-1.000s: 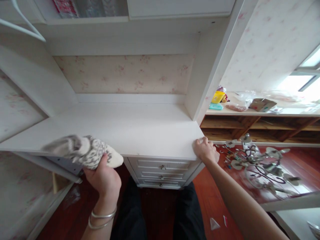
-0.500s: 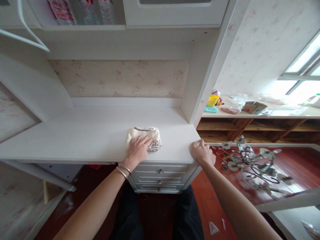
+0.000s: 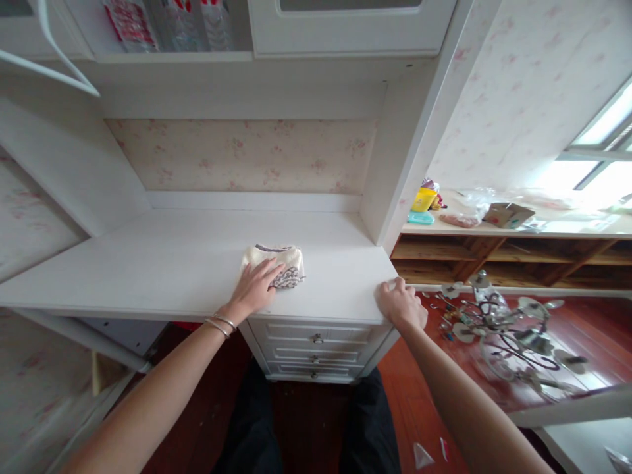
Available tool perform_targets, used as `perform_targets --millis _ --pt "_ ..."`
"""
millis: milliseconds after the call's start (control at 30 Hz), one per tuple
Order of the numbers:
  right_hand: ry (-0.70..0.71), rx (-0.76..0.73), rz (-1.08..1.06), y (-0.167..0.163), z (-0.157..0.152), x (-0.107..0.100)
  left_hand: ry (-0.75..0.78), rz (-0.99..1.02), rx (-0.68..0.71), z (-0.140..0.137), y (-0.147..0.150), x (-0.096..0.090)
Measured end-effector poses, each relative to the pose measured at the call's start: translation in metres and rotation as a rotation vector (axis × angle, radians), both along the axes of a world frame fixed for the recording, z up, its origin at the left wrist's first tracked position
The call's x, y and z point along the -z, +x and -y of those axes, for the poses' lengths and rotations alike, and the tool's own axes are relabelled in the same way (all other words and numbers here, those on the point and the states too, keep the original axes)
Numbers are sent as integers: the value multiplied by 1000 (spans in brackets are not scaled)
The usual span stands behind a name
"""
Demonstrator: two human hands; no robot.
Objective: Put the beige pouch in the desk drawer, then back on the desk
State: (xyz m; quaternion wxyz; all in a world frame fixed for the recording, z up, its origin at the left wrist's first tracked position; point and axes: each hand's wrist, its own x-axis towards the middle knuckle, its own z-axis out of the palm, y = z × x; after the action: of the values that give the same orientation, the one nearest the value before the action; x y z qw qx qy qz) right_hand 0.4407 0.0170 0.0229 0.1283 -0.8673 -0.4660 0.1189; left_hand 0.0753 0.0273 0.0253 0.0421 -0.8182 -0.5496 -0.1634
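My left hand (image 3: 257, 284) lies flat with its fingers stretched out on a folded cream cloth (image 3: 264, 254) with a grey-brown patterned part. The cloth rests on the white desktop (image 3: 162, 257), near the front edge above the drawers. Bracelets circle my left wrist. At the desk's front right corner, my right hand (image 3: 401, 303) is closed, its fingers curled over the edge. Below the desktop, a white drawer unit (image 3: 291, 339) with round knobs stands between my legs.
Overhead is a white cabinet (image 3: 345, 29) with plastic bottles (image 3: 217, 26) at its left. A white hanger-like frame (image 3: 64, 72) juts in at upper left. On the right, a chandelier (image 3: 518, 336) lies on the red floor below a low shelf (image 3: 518, 257).
My left hand and the cloth under it have slid left along the desktop. My right hand stays at the corner. The view has shifted slightly.
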Motion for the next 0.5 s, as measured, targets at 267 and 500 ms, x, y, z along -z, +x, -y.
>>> perform_targets --millis 267,500 --pt "2 -2 -2 2 -1 3 206 267 -467 4 -84 7" --pt "35 -6 -6 3 -3 9 93 204 -831 -8 -94 17"
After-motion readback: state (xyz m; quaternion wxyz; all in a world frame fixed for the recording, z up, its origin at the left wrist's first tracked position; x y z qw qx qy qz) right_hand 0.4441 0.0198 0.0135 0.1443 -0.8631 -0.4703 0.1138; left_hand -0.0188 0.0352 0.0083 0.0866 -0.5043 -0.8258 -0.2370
